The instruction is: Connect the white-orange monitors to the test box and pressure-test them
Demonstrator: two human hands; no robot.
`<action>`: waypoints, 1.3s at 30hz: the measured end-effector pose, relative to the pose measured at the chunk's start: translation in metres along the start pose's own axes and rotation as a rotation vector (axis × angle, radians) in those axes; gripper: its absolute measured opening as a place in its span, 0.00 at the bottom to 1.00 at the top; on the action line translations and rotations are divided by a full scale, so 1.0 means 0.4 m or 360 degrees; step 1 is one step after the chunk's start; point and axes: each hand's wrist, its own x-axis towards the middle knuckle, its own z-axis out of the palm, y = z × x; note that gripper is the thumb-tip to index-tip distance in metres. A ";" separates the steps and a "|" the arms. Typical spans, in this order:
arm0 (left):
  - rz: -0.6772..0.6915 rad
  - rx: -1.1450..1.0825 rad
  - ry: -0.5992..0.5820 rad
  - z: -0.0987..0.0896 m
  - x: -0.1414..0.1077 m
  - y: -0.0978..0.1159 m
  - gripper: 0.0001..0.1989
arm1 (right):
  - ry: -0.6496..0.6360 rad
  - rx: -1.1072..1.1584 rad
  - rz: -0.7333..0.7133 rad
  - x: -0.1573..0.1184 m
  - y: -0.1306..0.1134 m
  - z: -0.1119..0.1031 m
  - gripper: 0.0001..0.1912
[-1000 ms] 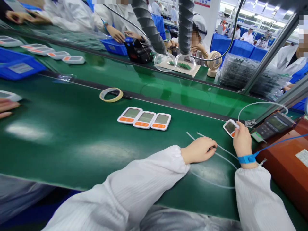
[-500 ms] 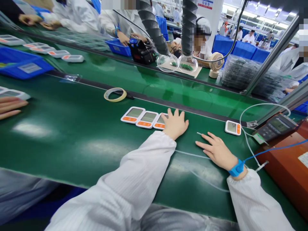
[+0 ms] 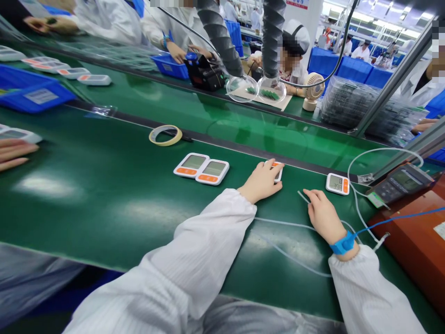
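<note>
Resting on belt: left hand (image 3: pixel 261 182) gripping white device (image 3: pixel 277 170); right hand (image 3: pixel 323 214) pinching white wire (image 3: pixel 303 196).

Your left hand (image 3: pixel 261 182) covers a white-and-orange device (image 3: pixel 277 170) on the green tabletop (image 3: pixel 104 195). Your right hand (image 3: pixel 323 215) pinches a thin white cable (image 3: pixel 303 197) near another device (image 3: pixel 337 183).

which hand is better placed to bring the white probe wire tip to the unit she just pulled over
Right. The right hand already pinches the white probe wire, while the left hand covers the white and orange unit.
</note>
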 end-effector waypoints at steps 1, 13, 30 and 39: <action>0.0025 -0.0051 0.0017 -0.003 0.000 0.001 0.30 | -0.0011 -0.0033 0.0004 0.000 0.000 0.000 0.27; -0.0690 -0.3047 -0.0801 0.024 -0.015 0.133 0.34 | 0.0528 0.0271 -0.0084 0.005 -0.035 -0.052 0.13; -0.0128 -0.2597 -0.0633 0.075 -0.050 0.169 0.43 | 0.0427 0.0502 -0.0113 0.004 -0.078 -0.069 0.03; -0.0107 -0.2535 -0.0613 0.074 -0.058 0.168 0.44 | 0.0417 0.0476 -0.0059 0.008 -0.084 -0.078 0.05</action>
